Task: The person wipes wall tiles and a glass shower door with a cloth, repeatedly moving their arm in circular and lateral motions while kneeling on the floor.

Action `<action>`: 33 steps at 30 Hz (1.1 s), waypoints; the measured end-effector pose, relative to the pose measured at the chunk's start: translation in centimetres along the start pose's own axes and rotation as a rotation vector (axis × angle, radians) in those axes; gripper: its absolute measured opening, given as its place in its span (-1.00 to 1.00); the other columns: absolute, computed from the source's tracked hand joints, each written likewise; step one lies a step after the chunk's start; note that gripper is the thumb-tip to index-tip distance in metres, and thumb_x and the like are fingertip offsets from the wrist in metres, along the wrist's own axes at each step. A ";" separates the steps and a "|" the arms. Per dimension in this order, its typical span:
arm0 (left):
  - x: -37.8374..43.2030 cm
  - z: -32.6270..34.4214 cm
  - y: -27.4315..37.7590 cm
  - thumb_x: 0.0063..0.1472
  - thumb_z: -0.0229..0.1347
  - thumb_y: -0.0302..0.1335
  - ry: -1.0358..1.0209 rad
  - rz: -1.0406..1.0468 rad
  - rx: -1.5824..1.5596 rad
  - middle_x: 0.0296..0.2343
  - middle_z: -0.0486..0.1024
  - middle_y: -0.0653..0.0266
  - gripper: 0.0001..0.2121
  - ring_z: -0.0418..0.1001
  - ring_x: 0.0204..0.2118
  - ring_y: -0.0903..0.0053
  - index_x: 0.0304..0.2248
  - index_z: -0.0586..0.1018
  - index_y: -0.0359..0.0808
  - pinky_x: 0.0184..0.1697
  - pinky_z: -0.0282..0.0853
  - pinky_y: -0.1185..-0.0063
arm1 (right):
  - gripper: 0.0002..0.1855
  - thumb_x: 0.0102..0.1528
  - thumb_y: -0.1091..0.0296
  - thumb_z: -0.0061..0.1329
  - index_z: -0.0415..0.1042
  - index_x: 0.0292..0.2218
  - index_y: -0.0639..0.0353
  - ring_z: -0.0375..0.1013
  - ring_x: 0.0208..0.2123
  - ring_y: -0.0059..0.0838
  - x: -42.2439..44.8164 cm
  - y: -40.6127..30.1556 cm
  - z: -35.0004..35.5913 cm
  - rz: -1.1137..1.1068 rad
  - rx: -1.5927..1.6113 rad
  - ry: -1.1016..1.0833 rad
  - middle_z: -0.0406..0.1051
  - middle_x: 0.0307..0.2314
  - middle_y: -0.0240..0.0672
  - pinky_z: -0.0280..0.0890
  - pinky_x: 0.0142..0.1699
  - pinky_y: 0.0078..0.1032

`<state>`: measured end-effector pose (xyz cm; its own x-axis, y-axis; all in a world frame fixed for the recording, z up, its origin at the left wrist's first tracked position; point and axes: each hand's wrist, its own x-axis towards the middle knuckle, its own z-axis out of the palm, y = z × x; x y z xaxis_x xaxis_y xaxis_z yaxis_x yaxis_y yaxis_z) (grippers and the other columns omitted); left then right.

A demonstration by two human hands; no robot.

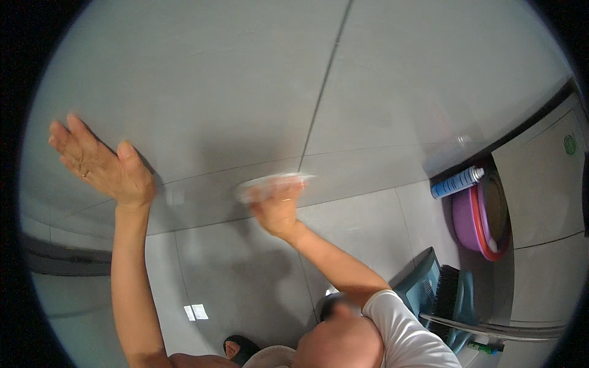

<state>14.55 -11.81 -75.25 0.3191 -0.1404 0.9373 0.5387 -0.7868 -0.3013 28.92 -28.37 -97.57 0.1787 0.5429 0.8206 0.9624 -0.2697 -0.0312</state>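
Note:
My left hand (99,165) lies against the grey tiled wall (221,92) with its palm to the surface and nothing in it. The thumb stands apart from the other fingers, and a ring shows on one finger. My right hand (276,207) presses a whitish cloth (251,186) to the lower part of the wall, near a tile joint. Hand and cloth are blurred by motion, and part of the cloth is hidden behind the fingers.
On the right, a blue-and-white spray can (455,182) lies by purple (464,218) and red basins (481,225). Nearer stand a teal dustpan (421,283) and a dark-bristled broom (446,290). Light patches (197,312) show on the floor tiles (248,271). A black slipper (246,352) is below.

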 end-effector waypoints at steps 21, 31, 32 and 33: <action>0.0 -1.9 0.2 0.23 -0.32 -0.27 -0.088 0.082 0.089 0.13 -0.22 -0.03 -0.44 -0.41 0.21 0.25 0.09 -0.09 -0.52 0.20 -0.48 0.41 | -0.19 0.10 -0.32 -0.67 -0.24 0.16 0.13 -0.15 0.15 -0.34 -5.6 33.7 -7.2 1.420 0.860 0.833 -0.21 0.14 -0.30 -0.22 0.20 -0.45; -0.2 0.1 0.3 0.22 -0.29 -0.29 -0.054 0.074 0.051 0.13 -0.25 -0.05 -0.43 -0.41 0.21 0.23 0.10 -0.09 -0.51 0.20 -0.51 0.35 | -0.38 0.14 -0.15 -0.55 0.04 0.06 0.10 0.07 0.04 -0.38 -5.7 14.2 0.2 1.902 1.415 0.731 0.05 0.04 -0.36 -0.03 0.13 -0.41; -0.2 -0.1 0.3 0.21 -0.28 -0.30 -0.060 0.061 0.045 0.13 -0.26 -0.05 -0.43 -0.41 0.21 0.22 0.10 -0.09 -0.50 0.19 -0.51 0.34 | -0.40 0.15 -0.11 -0.54 0.04 0.06 0.11 0.06 0.05 -0.36 -3.5 11.5 -0.1 1.946 1.486 0.694 0.03 0.05 -0.35 -0.03 0.14 -0.37; -0.9 -0.4 0.5 0.19 -0.26 -0.32 -0.110 0.021 0.065 0.13 -0.27 -0.06 -0.43 -0.42 0.21 0.22 0.10 -0.09 -0.49 0.19 -0.51 0.33 | -0.42 0.15 -0.07 -0.54 0.03 0.06 0.11 0.05 0.06 -0.33 -1.1 8.8 -1.1 1.991 1.555 0.654 0.01 0.06 -0.34 -0.03 0.14 -0.33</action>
<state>14.19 -12.30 -76.16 0.4124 -0.0875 0.9068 0.5792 -0.7431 -0.3352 36.99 -32.17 -98.10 0.7513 0.2836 -0.5960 -0.6017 0.6655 -0.4418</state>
